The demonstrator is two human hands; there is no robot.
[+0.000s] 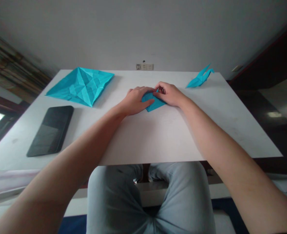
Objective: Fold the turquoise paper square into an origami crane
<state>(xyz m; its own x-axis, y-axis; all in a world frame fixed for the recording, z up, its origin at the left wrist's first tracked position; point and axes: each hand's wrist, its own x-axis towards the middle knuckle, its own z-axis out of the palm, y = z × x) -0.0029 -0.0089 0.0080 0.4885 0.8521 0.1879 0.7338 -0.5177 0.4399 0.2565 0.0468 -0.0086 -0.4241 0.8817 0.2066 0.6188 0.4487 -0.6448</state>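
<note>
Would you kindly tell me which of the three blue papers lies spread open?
The creased sheet at left, beyond the phone; the paper crane at right and the small piece touched by the left hand and right hand are folded.

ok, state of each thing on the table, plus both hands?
small turquoise folded paper piece: folded compact, partly covered
large four-cornered turquoise paper sheet: unfolded, creased all over
turquoise origami paper crane: folded into shape, untouched
black rectangular phone: lying flat, screen dark
bare left hand: laid on small piece
bare right hand: curled, apparently pinching small piece
</note>
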